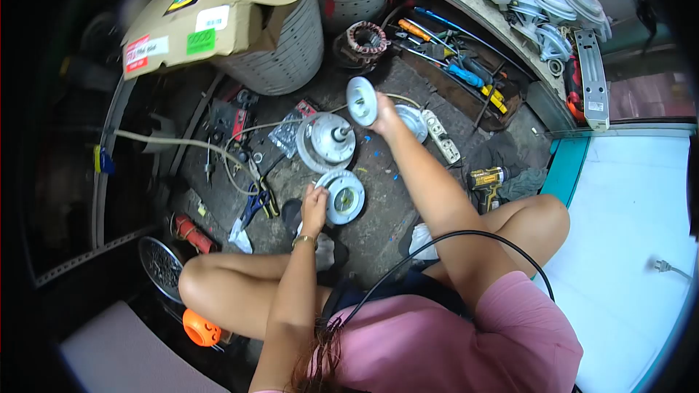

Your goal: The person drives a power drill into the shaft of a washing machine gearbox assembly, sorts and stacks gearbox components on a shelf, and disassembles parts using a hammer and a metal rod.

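Observation:
My left hand [314,212] is closed on the rim of a round grey metal motor cover [355,202], its cupped inner side facing up. Farther forward, my right hand [384,118] grips a second round motor cover [360,91], tilted up off the floor. Between and left of them, a round metal motor housing [314,148] sits on the floor with its shaft pointing up. Partly hidden behind my right wrist lies another round metal part [415,122], next to a white power strip [440,135].
A stator with wound coils [366,38] stands ahead, near a tray of screwdrivers [466,73]. Pliers [256,200] lie on the left, a cordless drill [488,180] on the right. Perforated drums [287,47], one under a cardboard box [240,11], stand at the back left. A black cable [451,235] crosses my right arm.

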The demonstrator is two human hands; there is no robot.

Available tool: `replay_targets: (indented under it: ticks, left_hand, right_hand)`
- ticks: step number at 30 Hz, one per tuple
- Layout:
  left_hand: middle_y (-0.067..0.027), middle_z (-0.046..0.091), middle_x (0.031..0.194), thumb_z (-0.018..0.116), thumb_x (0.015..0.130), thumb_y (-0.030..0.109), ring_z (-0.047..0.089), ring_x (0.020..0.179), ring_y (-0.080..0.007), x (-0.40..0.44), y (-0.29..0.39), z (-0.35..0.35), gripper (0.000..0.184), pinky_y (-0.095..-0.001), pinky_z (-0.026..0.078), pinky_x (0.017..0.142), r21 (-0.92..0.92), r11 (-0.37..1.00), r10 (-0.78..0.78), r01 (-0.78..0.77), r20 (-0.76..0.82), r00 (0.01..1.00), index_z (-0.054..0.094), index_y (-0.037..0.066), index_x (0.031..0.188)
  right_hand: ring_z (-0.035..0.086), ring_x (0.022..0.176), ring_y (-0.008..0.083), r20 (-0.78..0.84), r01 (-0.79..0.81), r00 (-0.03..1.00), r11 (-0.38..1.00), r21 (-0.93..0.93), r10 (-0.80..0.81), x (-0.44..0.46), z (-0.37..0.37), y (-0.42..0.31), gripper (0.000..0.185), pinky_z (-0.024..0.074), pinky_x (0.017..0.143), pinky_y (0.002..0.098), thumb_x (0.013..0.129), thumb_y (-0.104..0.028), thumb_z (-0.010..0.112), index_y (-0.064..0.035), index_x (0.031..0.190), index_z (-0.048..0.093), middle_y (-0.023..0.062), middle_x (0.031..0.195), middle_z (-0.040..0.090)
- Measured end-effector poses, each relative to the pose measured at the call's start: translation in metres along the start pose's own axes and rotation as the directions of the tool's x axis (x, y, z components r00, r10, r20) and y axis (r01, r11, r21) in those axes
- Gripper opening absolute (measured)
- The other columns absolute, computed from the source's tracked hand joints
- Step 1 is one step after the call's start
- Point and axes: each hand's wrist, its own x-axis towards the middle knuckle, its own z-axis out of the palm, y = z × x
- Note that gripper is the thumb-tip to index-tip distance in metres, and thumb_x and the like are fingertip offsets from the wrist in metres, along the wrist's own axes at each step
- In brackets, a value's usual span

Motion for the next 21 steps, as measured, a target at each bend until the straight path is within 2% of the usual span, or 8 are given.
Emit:
replay_targets:
  ticks: [3,6,9,12,13,16,19,21]
  left_hand:
    - [-0.0143,0.052,0.093,0.053,0.087,0.024,0.056,0.089,-0.0339,0.001,0.007,-0.004,0.024,-0.0386,0.045,0.076,0.157,0.987,0.03,-0.037,0.048,0.998,0.06,0.002,0.087]
    - [-0.0143,0.053,0.094,0.056,0.086,0.024,0.056,0.089,-0.0343,0.002,0.008,-0.007,0.022,-0.0399,0.045,0.076,0.199,0.979,0.031,-0.052,0.107,0.994,0.06,0.002,0.084]
    - [-0.0138,0.054,0.095,0.058,0.085,0.023,0.056,0.087,-0.0339,0.004,0.014,-0.009,0.021,-0.04,0.044,0.075,0.197,0.977,0.053,-0.079,0.132,0.99,0.059,0.002,0.081]
    - [-0.0135,0.054,0.095,0.058,0.084,0.024,0.055,0.086,-0.0338,0.005,0.019,-0.006,0.022,-0.0397,0.044,0.075,0.222,0.961,0.146,-0.164,0.095,0.985,0.059,0.003,0.08]
    - [-0.0135,0.054,0.095,0.059,0.084,0.024,0.055,0.086,-0.0338,0.006,0.02,-0.005,0.021,-0.0397,0.044,0.075,0.267,0.944,0.179,-0.194,0.08,0.981,0.059,0.003,0.08]
    - [-0.0135,0.054,0.092,0.06,0.082,0.024,0.055,0.086,-0.0348,0.002,0.027,-0.003,0.02,-0.0404,0.044,0.076,0.22,0.962,0.159,-0.162,0.032,0.987,0.058,0.004,0.078]
    - [-0.0146,0.056,0.091,0.058,0.084,0.024,0.055,0.087,-0.0365,0.004,0.028,-0.004,0.02,-0.0416,0.044,0.078,0.169,0.977,0.128,-0.13,0.026,0.991,0.056,0.004,0.086]
    - [-0.0164,0.057,0.093,0.057,0.085,0.023,0.056,0.089,-0.0379,-0.001,0.027,-0.004,0.021,-0.0424,0.044,0.079,0.172,0.981,0.095,-0.093,-0.003,0.995,0.054,0.004,0.093]
  right_hand:
    - [0.059,0.102,0.0283,-0.126,-0.214,0.97,0.977,-0.02,0.21,0.01,0.011,0.006,0.046,0.0452,0.085,0.0542,0.089,-0.051,0.037,-0.0184,0.11,0.063,0.0074,0.111,0.064]
    - [0.058,0.103,0.0295,-0.137,-0.194,0.971,0.98,0.037,0.197,0.019,0.016,0.013,0.048,0.0453,0.086,0.054,0.089,-0.054,0.038,-0.0189,0.111,0.062,0.008,0.113,0.062]
    - [0.047,0.124,0.0359,-0.153,-0.16,0.971,0.975,0.155,0.184,0.018,0.015,0.011,0.071,0.0324,0.101,0.0611,0.091,-0.065,0.027,-0.0118,0.134,0.046,0.0144,0.133,0.051]
    - [0.027,0.138,0.0361,-0.096,-0.145,0.982,0.974,0.173,0.164,-0.001,0.022,-0.002,0.087,0.0107,0.111,0.0597,0.09,-0.07,0.023,-0.0035,0.146,0.022,0.018,0.149,0.031]
    - [0.011,0.142,0.04,-0.115,-0.136,0.981,0.975,0.177,0.158,-0.005,0.021,-0.004,0.094,-0.002,0.113,0.0551,0.09,-0.068,0.029,0.0013,0.148,0.003,0.0218,0.154,0.01]
    - [0.009,0.139,0.0495,-0.087,-0.012,0.996,0.998,-0.057,0.007,-0.035,0.015,-0.016,0.097,0.0061,0.113,0.0548,0.09,-0.059,0.046,0.0001,0.148,-0.004,0.0291,0.152,-0.003]
    - [0.046,0.119,0.0348,-0.053,0.259,0.953,0.892,-0.37,-0.298,-0.076,0.01,-0.028,0.06,0.0376,0.098,0.0456,0.087,-0.036,0.062,-0.0023,0.134,0.044,0.0199,0.133,0.048]
    - [0.052,0.104,0.029,0.099,0.446,0.725,0.356,-0.821,-0.681,-0.089,-0.003,-0.033,0.036,0.0422,0.087,0.0408,0.081,-0.025,0.067,-0.0073,0.112,0.063,0.0107,0.11,0.06]
